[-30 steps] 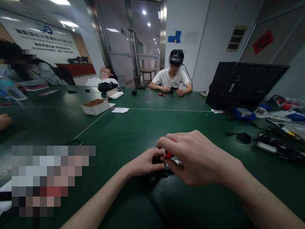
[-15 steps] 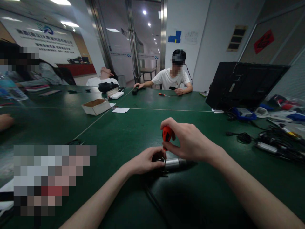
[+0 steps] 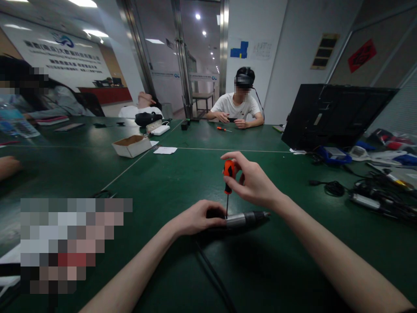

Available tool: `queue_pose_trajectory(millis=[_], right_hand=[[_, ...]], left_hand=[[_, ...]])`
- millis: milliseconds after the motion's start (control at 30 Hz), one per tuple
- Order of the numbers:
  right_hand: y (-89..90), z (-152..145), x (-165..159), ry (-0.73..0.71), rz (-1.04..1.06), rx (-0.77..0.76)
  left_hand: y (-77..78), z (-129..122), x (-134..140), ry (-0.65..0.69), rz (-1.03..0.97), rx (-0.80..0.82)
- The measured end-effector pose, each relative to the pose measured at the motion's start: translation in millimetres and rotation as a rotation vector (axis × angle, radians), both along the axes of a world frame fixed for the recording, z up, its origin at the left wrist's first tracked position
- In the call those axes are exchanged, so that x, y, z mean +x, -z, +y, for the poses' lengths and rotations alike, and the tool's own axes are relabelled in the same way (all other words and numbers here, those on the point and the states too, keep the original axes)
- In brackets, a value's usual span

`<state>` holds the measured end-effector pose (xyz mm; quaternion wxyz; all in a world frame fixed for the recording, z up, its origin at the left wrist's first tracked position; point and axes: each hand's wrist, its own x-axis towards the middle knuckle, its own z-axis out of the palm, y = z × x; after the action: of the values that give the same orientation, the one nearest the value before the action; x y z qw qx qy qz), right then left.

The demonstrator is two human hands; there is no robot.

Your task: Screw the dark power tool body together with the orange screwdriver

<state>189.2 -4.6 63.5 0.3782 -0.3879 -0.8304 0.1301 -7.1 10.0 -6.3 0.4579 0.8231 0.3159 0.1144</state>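
My right hand is closed around the orange and black handle of a screwdriver, held upright. Its thin shaft points down, with the tip at the metal body of a cylindrical, pen-shaped electric tool. This tool has a silver middle and a dark tapered end facing right. My left hand grips its left part, fingers and thumb on either side; that part is hidden by the hand. A black cable runs from below my left hand toward the front edge of the view.
On the right lie a coiled cable, a similar silver tool and a black monitor. A white box and a paper slip are beyond my left hand. Another person sits opposite, near a second screwdriver.
My right hand has risen a little with the screwdriver, showing more of its shaft. The tool's tapered end shows more clearly. The person opposite has brought both hands together.
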Motion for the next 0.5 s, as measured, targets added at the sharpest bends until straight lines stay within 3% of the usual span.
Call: queue_pose_trajectory(millis=[233,400,500], right_hand=[[5.1,8.0,-0.2,0.019,0.050,0.018],[2.1,5.0,-0.4,-0.049,0.058,0.012],[2.5,3.8,-0.7,0.002,0.058,0.011]], left_hand=[[-0.6,0.4,0.4,-0.019,0.050,0.031],[-1.8,-0.9,1.0,-0.004,0.026,0.038],[-2.6,-1.9,1.3,-0.009,0.023,0.022]])
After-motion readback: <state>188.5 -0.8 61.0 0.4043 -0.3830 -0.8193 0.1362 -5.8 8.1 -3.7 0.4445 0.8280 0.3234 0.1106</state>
